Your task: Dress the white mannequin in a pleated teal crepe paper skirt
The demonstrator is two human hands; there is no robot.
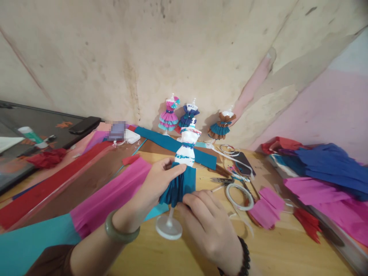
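Wooden table [143,257]: four mannequins [187,150], two hands [207,222] on one teal skirt [189,179]

The little white doll-shaped stand [187,151] looks like hard, smooth plastic. The gathered blue-green skirt [181,184] on it looks soft and matt, with tiny folds (paper or thin cloth, I can't tell which). The yellow-brown wooden surface [149,258] is smooth and a bit shiny. The round green bangle [121,237] is smooth and glossy. The big cream wall [178,53] looks rough, dull and patchy.
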